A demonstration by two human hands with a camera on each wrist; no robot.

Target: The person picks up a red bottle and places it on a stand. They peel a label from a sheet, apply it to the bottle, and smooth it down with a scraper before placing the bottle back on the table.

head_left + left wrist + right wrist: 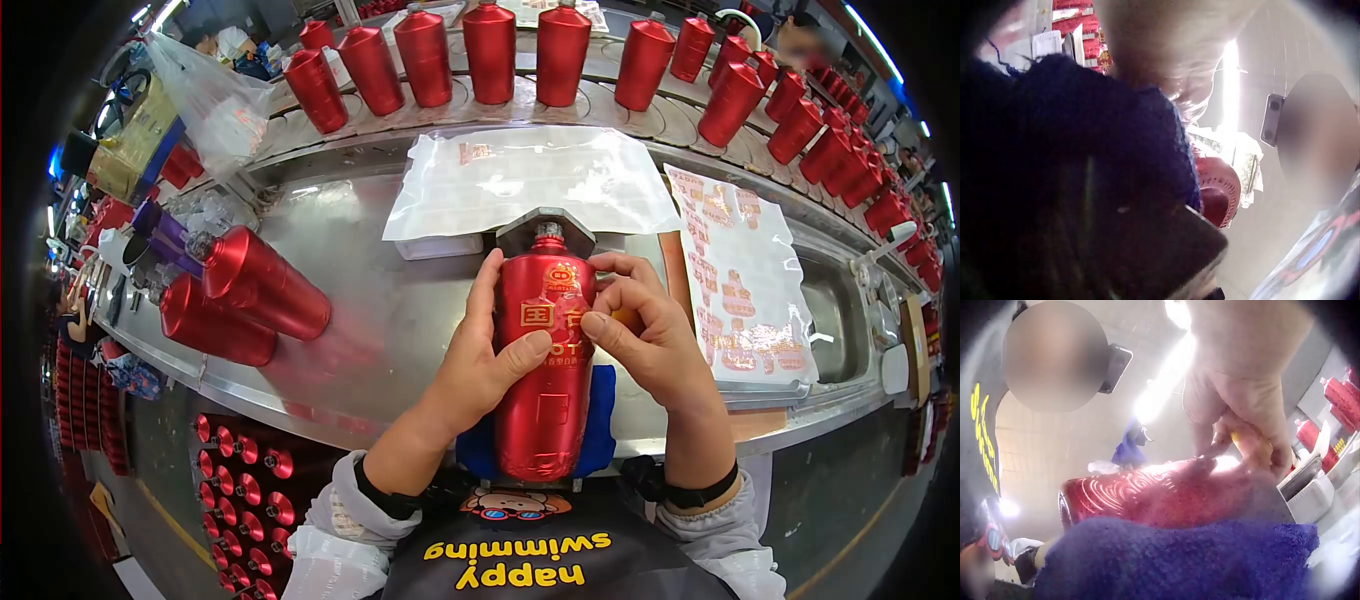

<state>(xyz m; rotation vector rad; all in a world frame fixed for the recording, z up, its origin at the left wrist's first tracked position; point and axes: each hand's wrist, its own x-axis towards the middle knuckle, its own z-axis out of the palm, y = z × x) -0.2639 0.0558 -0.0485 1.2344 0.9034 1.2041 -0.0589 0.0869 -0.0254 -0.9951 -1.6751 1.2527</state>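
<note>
A red bottle [545, 400] with gold characters lies on a blue cloth [600, 410], its neck resting in a dark angular holder [515, 235]. The left hand [475, 355] grips its left side, thumb on the front near the characters. On the right side, the thumb tip of the right hand [650, 335] touches the bottle by the gold characters, with the other fingers loosely bent beside it. The right wrist view has the right hand [1241, 394] over the bottle [1166, 494], fingertips on its upper surface. In the left wrist view cloth [1085, 137] blocks most of the work.
Two red bottles [265, 285] lean at the left. A white sheet [530, 175] lies behind the holder, and a sheet of red and gold stickers [740, 280] is at the right beside a sink [840, 310]. Several red bottles [490, 55] stand on the conveyor [380, 125] behind.
</note>
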